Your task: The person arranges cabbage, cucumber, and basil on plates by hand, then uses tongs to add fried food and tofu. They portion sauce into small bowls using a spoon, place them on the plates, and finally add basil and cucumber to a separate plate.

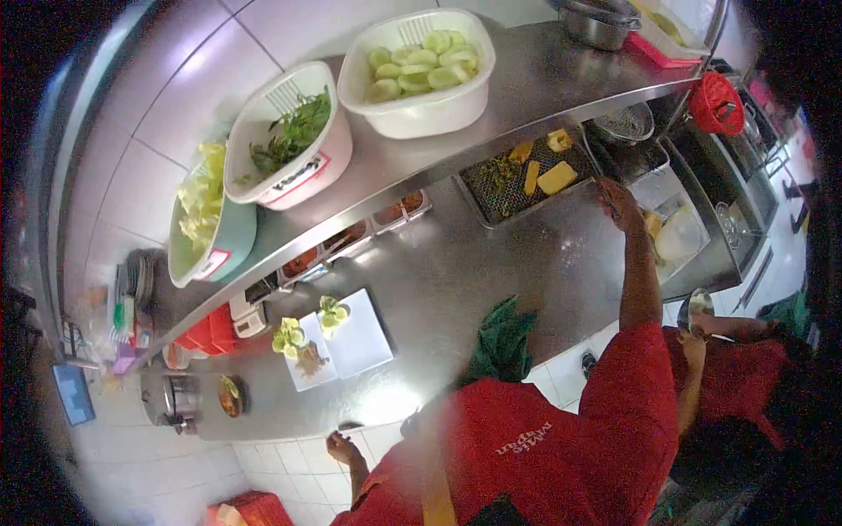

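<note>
My right hand [618,202] reaches out to the right corner of a wire rack tray [491,206] holding yellow fried pieces [557,177]; its fingers are too blurred to read. My left hand [342,449] hangs low beside my red shirt, fingers curled, holding nothing. On the steel counter [456,280] lie two white plates [364,342] with green garnish [331,314] and a green cloth [502,342].
The steel shelf [535,79] above carries baskets of cucumber slices [421,66], herbs [289,140] and lettuce [203,206]. Sauce tubs [351,237] sit under it. A red strainer [715,103] hangs at right. A co-worker's hand holds a ladle [697,307].
</note>
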Demonstrator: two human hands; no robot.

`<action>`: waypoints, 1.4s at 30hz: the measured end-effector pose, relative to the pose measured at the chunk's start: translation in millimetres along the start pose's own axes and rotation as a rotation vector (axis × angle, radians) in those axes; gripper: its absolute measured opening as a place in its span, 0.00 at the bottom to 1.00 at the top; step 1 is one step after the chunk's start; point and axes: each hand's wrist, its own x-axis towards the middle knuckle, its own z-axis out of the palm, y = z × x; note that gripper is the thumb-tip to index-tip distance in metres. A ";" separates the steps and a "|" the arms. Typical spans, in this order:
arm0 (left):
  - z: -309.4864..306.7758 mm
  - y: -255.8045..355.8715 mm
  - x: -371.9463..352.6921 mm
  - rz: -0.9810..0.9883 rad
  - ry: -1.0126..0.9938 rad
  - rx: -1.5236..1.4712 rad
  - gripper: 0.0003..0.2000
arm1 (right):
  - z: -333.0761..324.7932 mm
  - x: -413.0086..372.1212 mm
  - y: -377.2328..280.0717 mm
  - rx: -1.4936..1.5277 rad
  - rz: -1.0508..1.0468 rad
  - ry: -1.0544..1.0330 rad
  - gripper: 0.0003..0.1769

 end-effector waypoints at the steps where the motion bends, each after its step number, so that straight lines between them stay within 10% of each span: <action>1: 1.4 6.2 1.0 0.052 0.019 0.043 0.12 | -10.9 -0.6 20.9 -0.185 -0.327 -0.020 0.20; 4: 11.5 32.1 22.0 -0.040 0.009 0.002 0.14 | 17.5 -89.9 -46.9 -0.273 -0.195 0.014 0.20; 5: 2.2 -36.0 63.6 0.433 -0.082 0.372 0.13 | 20.7 -108.2 -42.3 -0.309 -0.233 0.011 0.20; 6: 27.0 34.6 36.4 -0.033 -0.026 -0.276 0.13 | 30.1 -126.5 -36.2 -0.338 -0.270 -0.008 0.21; 10: 58.8 79.0 64.9 0.064 -0.242 -0.241 0.10 | 136.4 -237.0 -98.5 -0.218 0.165 -0.202 0.16; 12: 69.7 102.6 72.9 0.169 -0.455 -0.172 0.11 | 165.5 -255.8 -28.3 -0.867 -0.888 -0.125 0.14; 14: 77.8 118.7 83.0 0.203 -0.615 -0.125 0.11 | 202.8 -292.6 9.2 -0.682 -0.562 -0.411 0.11; 16: 76.9 149.3 82.7 0.138 -0.745 -0.134 0.10 | 293.1 -345.7 -64.4 -0.204 0.264 -0.489 0.10; 18: 82.6 151.9 92.8 0.072 -0.872 -0.150 0.09 | 340.0 -376.3 -62.0 -0.134 0.369 -0.562 0.19; 21: 107.4 85.3 126.6 0.437 -0.999 -0.075 0.08 | 395.1 -396.1 -61.5 -0.240 0.374 -0.696 0.20; 25: 83.3 146.6 117.9 0.506 -1.010 0.004 0.07 | 440.4 -398.0 -72.3 -0.331 0.400 -0.728 0.13; 42: 107.3 156.9 112.9 0.442 -0.868 0.214 0.14 | 426.8 -332.4 -96.4 -0.231 0.418 -0.915 0.17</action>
